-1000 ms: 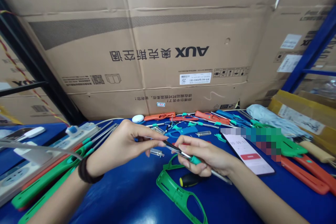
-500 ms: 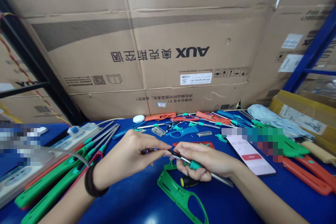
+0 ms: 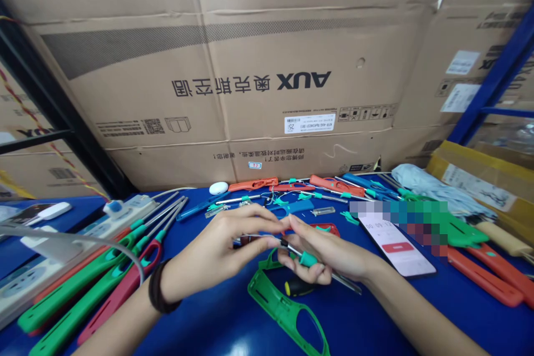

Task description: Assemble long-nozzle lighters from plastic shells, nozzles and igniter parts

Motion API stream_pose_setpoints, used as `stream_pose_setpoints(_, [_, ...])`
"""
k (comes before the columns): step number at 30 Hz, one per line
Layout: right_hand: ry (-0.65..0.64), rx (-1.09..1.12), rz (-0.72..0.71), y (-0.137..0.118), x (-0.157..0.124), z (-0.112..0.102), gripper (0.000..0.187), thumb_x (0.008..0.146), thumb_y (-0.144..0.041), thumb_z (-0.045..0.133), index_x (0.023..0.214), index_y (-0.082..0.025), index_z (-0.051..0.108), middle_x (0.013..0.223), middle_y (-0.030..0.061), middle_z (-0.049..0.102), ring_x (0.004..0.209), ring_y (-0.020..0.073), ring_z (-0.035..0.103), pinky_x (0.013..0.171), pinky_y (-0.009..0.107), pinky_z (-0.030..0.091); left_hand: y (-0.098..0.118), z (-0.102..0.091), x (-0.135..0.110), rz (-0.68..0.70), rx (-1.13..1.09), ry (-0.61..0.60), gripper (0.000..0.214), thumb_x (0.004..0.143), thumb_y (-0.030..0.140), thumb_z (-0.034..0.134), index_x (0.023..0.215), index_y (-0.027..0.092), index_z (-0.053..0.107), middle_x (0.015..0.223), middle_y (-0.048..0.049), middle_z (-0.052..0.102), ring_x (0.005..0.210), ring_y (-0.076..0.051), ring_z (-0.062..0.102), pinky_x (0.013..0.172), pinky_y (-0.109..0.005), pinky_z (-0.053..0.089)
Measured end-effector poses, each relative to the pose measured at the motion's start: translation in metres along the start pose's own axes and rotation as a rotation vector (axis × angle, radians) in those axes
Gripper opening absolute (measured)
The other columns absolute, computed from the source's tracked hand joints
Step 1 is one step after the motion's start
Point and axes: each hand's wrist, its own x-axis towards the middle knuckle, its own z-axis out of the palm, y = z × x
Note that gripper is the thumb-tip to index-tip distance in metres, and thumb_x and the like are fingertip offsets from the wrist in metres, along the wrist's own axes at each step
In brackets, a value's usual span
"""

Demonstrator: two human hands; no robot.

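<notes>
My right hand (image 3: 323, 250) is closed around the metal tube of a stick lighter, whose green collar (image 3: 308, 259) shows between the fingers and whose end points down to the right. Facing it, my left hand (image 3: 233, 242) is pinched on a small dark piece (image 3: 247, 240) with a thin wire, partly hidden by the fingers. The fingertips of both hands meet at the tube's near end. Below them on the blue table lies a green lighter shell half (image 3: 283, 308), hollow side up. A black and yellow screwdriver handle (image 3: 298, 288) sits beneath my right hand.
Several lighters with metal tubes (image 3: 162, 222) lie at left beside a white power strip (image 3: 45, 267). Orange and blue shells and loose parts spread along the back before a cardboard box (image 3: 250, 55). A phone (image 3: 398, 245) and more orange handles (image 3: 484, 275) are at right.
My fingertips have drawn closer together at the tube's end, and the right thumb and forefinger have lifted. A thin wire now shows by my left fingers. The view has shifted slightly.
</notes>
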Motion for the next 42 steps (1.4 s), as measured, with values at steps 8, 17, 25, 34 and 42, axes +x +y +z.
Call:
stream_pose_setpoints(8, [-0.001, 0.031, -0.075, -0.003, 0.001, -0.001, 0.04, 0.09, -0.062, 0.031, 0.1, -0.025, 0.041, 0.073, -0.0038, 0.044, 0.041, 0.0002, 0.021, 0.035, 0.014, 0.005, -0.005, -0.001, -0.004, -0.179, -0.01, 0.13, 0.015, 0.083, 0.03, 0.063, 0.093, 0.018, 0.064, 0.084, -0.0021, 0.064, 0.067, -0.012, 0.056, 0.058, -0.021, 0.048])
stream_pose_setpoints(17, [-0.007, -0.029, -0.092, 0.002, 0.002, 0.001, 0.042, 0.09, -0.064, 0.028, 0.101, -0.024, 0.041, 0.073, -0.0035, 0.043, 0.043, 0.0012, 0.023, 0.035, 0.014, 0.007, 0.003, -0.009, 0.0, -0.025, 0.001, 0.076, 0.007, 0.084, 0.019, 0.062, 0.081, 0.016, 0.067, 0.081, -0.0014, 0.068, 0.074, -0.012, 0.062, 0.068, -0.022, 0.049])
stream_pose_setpoints(25, [0.002, 0.004, -0.092, 0.0, 0.001, 0.001, 0.044, 0.09, -0.063, 0.029, 0.104, -0.023, 0.042, 0.074, -0.0032, 0.042, 0.044, 0.0012, 0.021, 0.037, 0.015, 0.006, 0.007, -0.008, -0.002, 0.041, 0.188, 0.094, 0.009, 0.086, 0.017, 0.06, 0.091, 0.019, 0.067, 0.082, 0.0005, 0.069, 0.068, -0.009, 0.061, 0.062, -0.019, 0.047])
stream_pose_setpoints(34, [-0.001, 0.032, -0.069, 0.0, 0.001, 0.004, 0.042, 0.089, -0.064, 0.032, 0.101, -0.024, 0.042, 0.073, -0.0036, 0.042, 0.043, 0.0014, 0.022, 0.036, 0.014, 0.005, 0.009, -0.012, 0.0, 0.121, 0.217, 0.004, 0.011, 0.086, 0.016, 0.058, 0.09, 0.019, 0.068, 0.081, -0.002, 0.068, 0.071, -0.011, 0.064, 0.066, -0.02, 0.049])
stream_pose_setpoints(42, [-0.037, 0.074, -0.058, -0.002, 0.0, 0.004, 0.044, 0.089, -0.064, 0.03, 0.103, -0.025, 0.043, 0.074, -0.0036, 0.042, 0.042, 0.001, 0.021, 0.035, 0.013, 0.005, 0.01, -0.017, 0.0, 0.187, 0.323, -0.061, 0.013, 0.087, 0.014, 0.056, 0.094, 0.019, 0.066, 0.084, -0.0012, 0.069, 0.073, -0.011, 0.065, 0.068, -0.018, 0.049])
